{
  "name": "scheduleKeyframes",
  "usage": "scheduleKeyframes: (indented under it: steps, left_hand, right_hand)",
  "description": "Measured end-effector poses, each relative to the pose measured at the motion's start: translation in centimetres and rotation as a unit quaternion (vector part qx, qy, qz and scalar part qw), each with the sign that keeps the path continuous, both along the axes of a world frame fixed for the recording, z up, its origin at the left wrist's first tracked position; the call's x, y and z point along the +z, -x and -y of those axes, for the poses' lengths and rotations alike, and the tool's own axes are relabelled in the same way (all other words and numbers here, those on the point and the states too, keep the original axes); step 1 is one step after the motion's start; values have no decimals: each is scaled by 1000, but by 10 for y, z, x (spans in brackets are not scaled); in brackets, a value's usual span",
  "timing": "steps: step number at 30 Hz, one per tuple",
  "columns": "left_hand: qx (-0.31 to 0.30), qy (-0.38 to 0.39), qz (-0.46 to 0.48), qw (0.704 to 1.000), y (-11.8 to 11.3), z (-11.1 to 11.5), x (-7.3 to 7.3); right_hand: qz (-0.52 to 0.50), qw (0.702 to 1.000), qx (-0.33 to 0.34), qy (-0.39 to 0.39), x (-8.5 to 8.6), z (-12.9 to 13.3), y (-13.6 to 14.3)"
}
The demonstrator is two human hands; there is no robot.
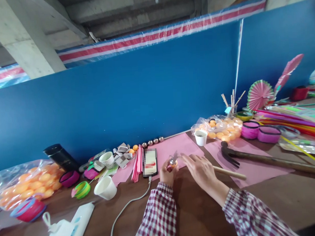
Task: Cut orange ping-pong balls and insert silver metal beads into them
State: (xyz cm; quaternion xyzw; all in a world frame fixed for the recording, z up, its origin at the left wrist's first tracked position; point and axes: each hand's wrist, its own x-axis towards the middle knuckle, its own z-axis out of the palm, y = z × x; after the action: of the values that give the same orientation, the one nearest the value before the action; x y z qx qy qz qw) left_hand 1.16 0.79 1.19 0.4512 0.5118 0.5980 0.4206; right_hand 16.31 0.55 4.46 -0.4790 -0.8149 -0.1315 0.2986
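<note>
My left hand (168, 174) is closed around a small orange ball (173, 163) with shiny silver foil (173, 157) on its top. Just to the right, my right hand (199, 168) reaches toward the ball, its fingers extended and the fingertips near the foil. A wooden stick (230, 172) lies beneath or beside my right hand; whether the hand holds it is unclear. Left of my left hand, a phone (150, 162) rests by pink paper (164, 149), a cable plugged into its lower end.
A hammer (267, 159) lies at the right. Bags of orange balls (42, 182) sit on both sides. White cups (105, 188), a power strip (81, 220), a black bottle (60, 158) and several silver balls (155, 141) stand about, before a blue partition (146, 97).
</note>
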Motion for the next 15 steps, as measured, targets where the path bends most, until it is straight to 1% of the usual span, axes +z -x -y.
scheduleKeyframes:
  steps: [3,7,10,15]
  left_hand:
    - [2,7,3,1000,0,0,1]
    - [20,18,-11,1000,1,1,0]
    - [22,22,-19,999,1,2,-1]
    - [61,13,-30,998,0,3,0]
  right_hand:
    - [-6,1000,4,-4,0,1,0]
    - [-12,999,14,-30,0,1,1]
    - [4,999,28,-25,0,0,2]
    - [-10,1000,4,-18,-2,-1,0]
